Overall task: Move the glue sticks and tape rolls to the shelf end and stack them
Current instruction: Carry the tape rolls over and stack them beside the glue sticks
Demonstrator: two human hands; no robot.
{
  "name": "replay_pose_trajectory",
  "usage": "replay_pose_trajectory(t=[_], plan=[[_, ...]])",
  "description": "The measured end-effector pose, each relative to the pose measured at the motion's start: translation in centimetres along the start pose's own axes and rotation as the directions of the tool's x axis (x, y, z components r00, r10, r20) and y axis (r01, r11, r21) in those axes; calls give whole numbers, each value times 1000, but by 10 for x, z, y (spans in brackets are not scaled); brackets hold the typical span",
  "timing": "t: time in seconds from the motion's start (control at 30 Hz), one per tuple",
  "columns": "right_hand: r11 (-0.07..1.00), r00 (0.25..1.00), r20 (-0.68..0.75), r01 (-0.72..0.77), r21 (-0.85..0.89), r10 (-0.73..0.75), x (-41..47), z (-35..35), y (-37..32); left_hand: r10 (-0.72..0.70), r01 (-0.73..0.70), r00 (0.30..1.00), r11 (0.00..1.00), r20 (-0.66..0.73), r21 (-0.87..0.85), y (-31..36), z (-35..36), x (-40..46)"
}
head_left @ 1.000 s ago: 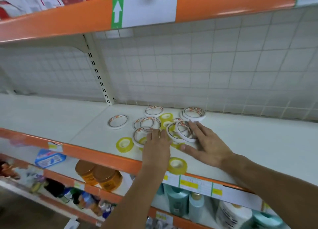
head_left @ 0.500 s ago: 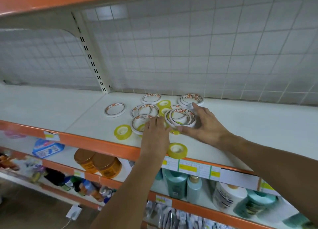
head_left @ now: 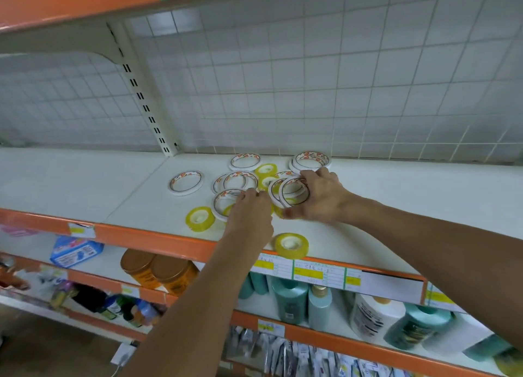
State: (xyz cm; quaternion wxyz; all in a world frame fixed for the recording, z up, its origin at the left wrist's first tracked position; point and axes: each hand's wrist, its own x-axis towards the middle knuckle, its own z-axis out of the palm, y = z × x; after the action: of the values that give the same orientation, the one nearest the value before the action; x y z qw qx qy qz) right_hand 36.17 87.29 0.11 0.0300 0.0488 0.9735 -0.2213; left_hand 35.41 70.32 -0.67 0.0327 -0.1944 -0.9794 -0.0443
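Tape rolls (head_left: 293, 195) tilted, gripped by right hand (head_left: 322, 198); left hand (head_left: 250, 209) pinching flat white roll (head_left: 226, 204).

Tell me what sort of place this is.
Most likely a shop aisle: orange-edged shelving with price labels on its front rail, tape rolls loose on the shelf, and bottles and jars stocked on the shelf below.
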Motion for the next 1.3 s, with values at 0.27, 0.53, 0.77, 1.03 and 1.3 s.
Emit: replay_pose_trajectory(t=[0.27, 0.53, 0.77, 1.03, 1.3], plan=[[997, 1000, 15, -8, -75, 9, -31, -32, 25, -13, 14, 1000, 999, -15, 50, 12, -25, 9], [989, 997, -16, -82, -126, 80, -80, -63, 81, 13, -11, 997, 1000, -82, 28, 55, -44, 15], [978, 989, -50, -145, -148, 139, -137, -88, 137, 127, -127, 989, 992, -78, 7, 140, -40, 14], [933, 942, -134, -326, -156, 307, -202, -126, 217, 355, -354, 935, 932, -8, -82, 272, -38, 5], [888, 886, -196, -446, -116, 420, -273, -156, 282, 526, -512, 845, 847, 92, -143, 373, -22, -31]])
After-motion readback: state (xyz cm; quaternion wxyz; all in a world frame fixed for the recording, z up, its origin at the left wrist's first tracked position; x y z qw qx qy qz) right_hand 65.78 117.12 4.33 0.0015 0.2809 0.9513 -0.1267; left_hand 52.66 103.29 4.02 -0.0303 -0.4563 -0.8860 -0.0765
